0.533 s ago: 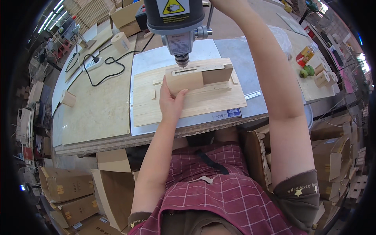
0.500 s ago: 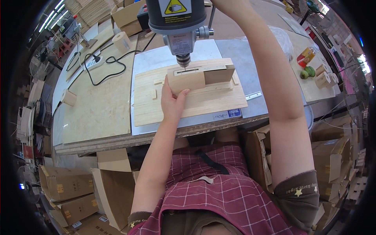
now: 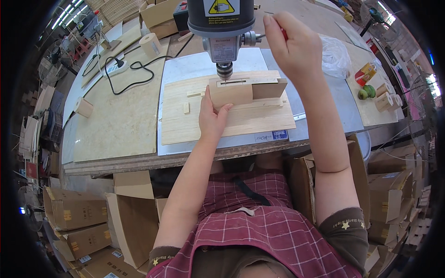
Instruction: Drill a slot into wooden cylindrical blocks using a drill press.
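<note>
Wooden piece (image 3: 230, 96), grasped by the left hand (image 3: 214, 122); right hand (image 3: 297, 50), raised, curls around drill lever (image 3: 261, 36).

box (image 3: 230, 97): smooth matt wood | board (image 3: 181, 129): matt wood, grain showing | chuck (image 3: 225, 70): shiny metal | housing (image 3: 198, 19): smooth, faintly glossy | bag (image 3: 334, 58): clear crinkled glossy plastic | apron (image 3: 264, 227): matt cloth | carton (image 3: 85, 213): matt cardboard | table edge (image 3: 116, 168): rough layered wood

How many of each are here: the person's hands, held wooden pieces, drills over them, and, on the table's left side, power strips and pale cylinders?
Hands (left hand, right hand): 2
Held wooden piece: 1
Drill: 1
Power strip: 1
Pale cylinders: 2
Total: 7
</note>
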Demonstrator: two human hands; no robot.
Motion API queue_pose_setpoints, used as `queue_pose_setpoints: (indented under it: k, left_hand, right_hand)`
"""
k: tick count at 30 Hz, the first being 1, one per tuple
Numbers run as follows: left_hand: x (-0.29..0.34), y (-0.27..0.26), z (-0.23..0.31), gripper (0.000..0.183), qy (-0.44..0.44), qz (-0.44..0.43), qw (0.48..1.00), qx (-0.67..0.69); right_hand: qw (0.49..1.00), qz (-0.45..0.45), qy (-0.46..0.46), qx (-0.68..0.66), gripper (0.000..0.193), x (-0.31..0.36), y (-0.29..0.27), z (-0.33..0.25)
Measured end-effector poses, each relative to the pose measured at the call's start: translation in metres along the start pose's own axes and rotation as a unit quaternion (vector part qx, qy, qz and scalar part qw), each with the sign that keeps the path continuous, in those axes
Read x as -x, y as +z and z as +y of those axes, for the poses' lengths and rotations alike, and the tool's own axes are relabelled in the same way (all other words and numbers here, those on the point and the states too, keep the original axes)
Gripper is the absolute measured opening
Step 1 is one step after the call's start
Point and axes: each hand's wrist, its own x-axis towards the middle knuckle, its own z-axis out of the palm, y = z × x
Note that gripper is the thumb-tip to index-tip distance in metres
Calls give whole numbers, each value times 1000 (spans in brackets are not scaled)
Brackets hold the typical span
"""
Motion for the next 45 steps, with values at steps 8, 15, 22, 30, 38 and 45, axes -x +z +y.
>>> queue_pose_setpoints:
  k: [8, 15, 22, 30, 38, 45]
  left_hand:
    - [1, 2, 0, 76, 0, 2, 1000, -7]
    - [1, 1, -1, 77, -10, 4, 1000, 2]
    - [0, 2, -3, 77, 19, 12, 1000, -5]
    - [0, 3, -6, 78, 22, 9, 1000, -6]
    - [1, 0, -3, 78, 12, 10, 1000, -22]
    - [1, 0, 0, 78, 7, 7, 1000, -21]
  right_hand:
    - [997, 54, -10, -51, 14, 47, 6, -4]
    - [993, 64, 28, -90, 6, 79, 19, -7]
    - [988, 94, 19, -118, 4, 109, 45, 7]
    - [988, 104, 14, -112, 10, 126, 62, 20]
    - [997, 49, -16, -61, 7, 76, 18, 2]
    - [995, 7, -10, 95, 14, -35, 15, 17]
